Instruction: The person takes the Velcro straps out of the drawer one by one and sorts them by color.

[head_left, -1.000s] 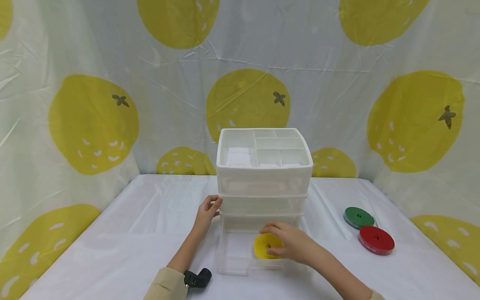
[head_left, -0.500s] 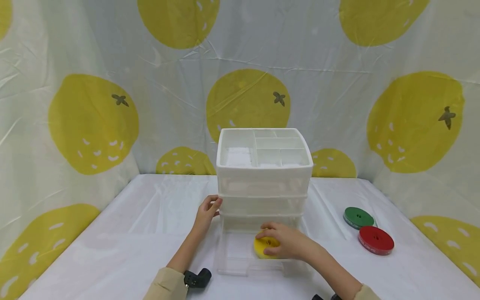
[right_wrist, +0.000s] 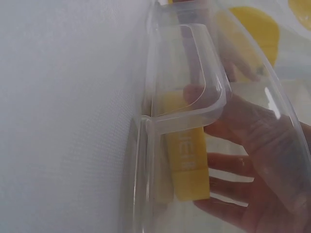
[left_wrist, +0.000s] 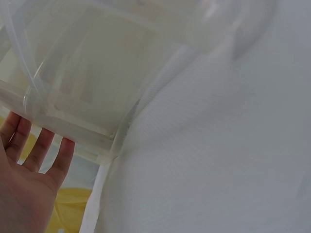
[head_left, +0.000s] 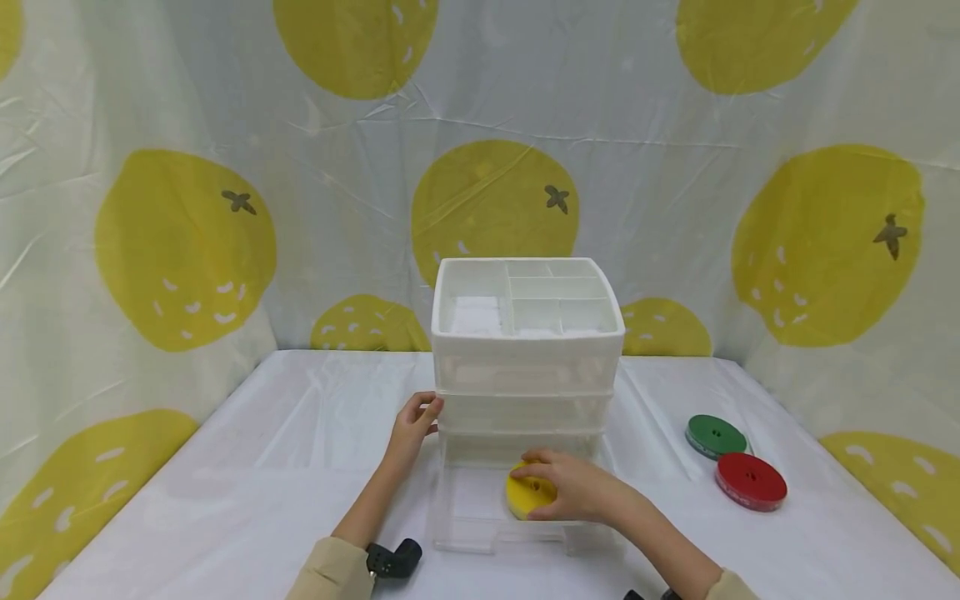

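Observation:
A white drawer unit [head_left: 528, 367] with clear drawer fronts stands mid-table, its bottom clear drawer [head_left: 468, 533] pulled out. Inside that drawer is a yellow roll [head_left: 527, 493], flat and round like wound strap, with pale letters on its edge in the right wrist view. My right hand [head_left: 581, 487] reaches in and grips the roll between thumb and fingers; the drawer's clear wall stands between the wrist camera and the hand. With extended fingertips, my left hand [head_left: 408, 425] touches the unit's left side; the left wrist view shows those fingers [left_wrist: 60, 162] against its edge.
To the right on the white-covered table [head_left: 315, 483] lie a green roll [head_left: 716, 436] and a red roll [head_left: 752, 481], close together. The unit's top tray [head_left: 472, 312] has several compartments. Lemon-patterned cloth [head_left: 330, 208] hangs behind and on both sides.
My right fingers have come down onto the yellow roll and hold it. The roll now looks slightly tilted and shifted a little left. My left hand stays at the unit's side.

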Motion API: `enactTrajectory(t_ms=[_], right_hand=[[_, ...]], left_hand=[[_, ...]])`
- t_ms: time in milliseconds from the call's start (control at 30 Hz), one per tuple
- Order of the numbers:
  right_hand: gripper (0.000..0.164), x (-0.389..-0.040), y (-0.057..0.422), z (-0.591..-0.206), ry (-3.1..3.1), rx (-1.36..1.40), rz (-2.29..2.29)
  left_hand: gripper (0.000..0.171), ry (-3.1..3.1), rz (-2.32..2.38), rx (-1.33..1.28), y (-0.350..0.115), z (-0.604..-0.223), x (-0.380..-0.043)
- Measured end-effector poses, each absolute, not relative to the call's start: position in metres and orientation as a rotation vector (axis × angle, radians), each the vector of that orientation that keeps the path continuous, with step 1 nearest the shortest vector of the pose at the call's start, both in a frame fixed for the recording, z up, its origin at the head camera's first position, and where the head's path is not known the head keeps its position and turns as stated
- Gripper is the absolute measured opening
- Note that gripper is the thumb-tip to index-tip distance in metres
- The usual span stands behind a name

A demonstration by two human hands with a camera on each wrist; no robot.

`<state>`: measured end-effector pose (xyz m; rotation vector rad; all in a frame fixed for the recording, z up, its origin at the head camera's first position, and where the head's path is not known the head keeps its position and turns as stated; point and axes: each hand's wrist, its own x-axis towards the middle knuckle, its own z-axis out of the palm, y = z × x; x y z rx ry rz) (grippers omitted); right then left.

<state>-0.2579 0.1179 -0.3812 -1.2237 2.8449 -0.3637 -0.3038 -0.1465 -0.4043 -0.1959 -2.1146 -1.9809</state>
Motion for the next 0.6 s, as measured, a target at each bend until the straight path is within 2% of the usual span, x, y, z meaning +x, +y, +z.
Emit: enactTrajectory(t_ms=[600], right_hand=[[0.046, -0.248, 0.131, -0.372, 2.962, -1.137, -0.480]], left_hand=[[0.031, -2.120, -1.993, -0.189, -0.147, -0.406, -0.306]])
